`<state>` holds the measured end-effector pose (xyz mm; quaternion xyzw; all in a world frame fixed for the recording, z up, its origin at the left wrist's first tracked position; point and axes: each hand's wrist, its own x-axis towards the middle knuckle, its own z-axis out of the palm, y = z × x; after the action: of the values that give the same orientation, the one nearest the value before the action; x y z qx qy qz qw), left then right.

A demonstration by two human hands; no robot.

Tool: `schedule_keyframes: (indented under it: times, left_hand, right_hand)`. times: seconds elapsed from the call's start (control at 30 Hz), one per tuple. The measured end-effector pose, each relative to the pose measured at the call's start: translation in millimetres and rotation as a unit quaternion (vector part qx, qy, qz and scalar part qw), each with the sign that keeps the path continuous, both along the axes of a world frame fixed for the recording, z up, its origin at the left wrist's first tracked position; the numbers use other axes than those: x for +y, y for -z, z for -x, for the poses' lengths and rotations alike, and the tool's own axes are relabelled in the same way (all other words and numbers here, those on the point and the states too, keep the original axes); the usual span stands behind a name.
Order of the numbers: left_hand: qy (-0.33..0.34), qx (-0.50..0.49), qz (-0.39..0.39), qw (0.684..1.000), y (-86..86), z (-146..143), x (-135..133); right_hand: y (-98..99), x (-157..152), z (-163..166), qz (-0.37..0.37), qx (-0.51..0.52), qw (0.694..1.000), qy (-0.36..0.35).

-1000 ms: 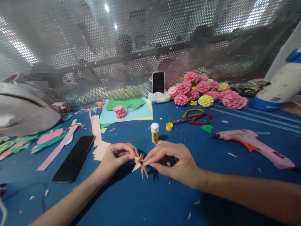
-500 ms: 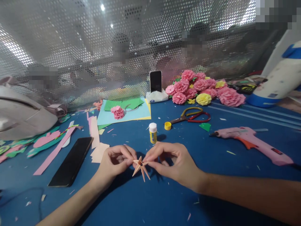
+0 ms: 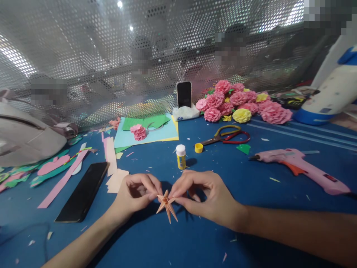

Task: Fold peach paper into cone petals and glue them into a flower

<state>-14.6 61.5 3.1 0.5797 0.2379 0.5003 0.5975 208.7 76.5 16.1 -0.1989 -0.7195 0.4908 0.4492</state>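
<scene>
While pinched btwn both sets of fingertips, spiky peach folded-paper star sits just above blue felt-like table, pointed pleats fanning down & outward. Left hand curled nearly closed, thumb & forefinger nipping star's left tip; right hand likewise nearly closed on right tip, other fingers loosely bent. Just behind: small yellow glue bottle w/ white cap, round yellow lid, scissors w/ yellow/red loops; glossy black phone flat at left, pink plastic glue gun at right, ruffled pink/yellow paper flowers at back.
</scene>
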Motion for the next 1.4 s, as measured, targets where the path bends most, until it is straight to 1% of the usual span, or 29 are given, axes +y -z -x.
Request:
schedule_keyframes:
  times: [0.43, 0.57, 0.77, 0.93, 1.23, 1.4]
  left_hand:
    - [0.047, -0.004, -0.008, 0.999, -2.2, 0.5, 1.9]
    - [0.052, -0.010, -0.004, 0.999, -2.8, -0.3, 1.1]
    - [0.052, 0.004, 0.001, 0.999, -3.3, 1.1, -1.0]
    - [0.049, 0.008, -0.001, 0.999, -3.9, 0.9, -0.7]
    - [0.039, 0.035, 0.000, 0.999, -5.5, -1.6, -2.4]
    - [0.045, 0.058, 0.007, 0.997, -4.6, -0.6, -2.2]
  right_hand:
    - [-1.9, 0.2, 1.3, -0.056, 0.010, 0.998, 0.005]
    - [-2.6, 1.1, 1.3, -0.066, 0.012, 0.998, 0.014]
    - [-5.7, 2.0, 1.8, -0.051, -0.003, 0.999, 0.009]
    - [-4.4, 1.7, 1.0, -0.040, -0.014, 0.999, 0.009]
    - [-2.1, 2.5, 1.3, -0.035, -0.031, 0.999, 0.005]
    - [-0.3, 3.4, 0.7, -0.050, -0.051, 0.997, -0.003]
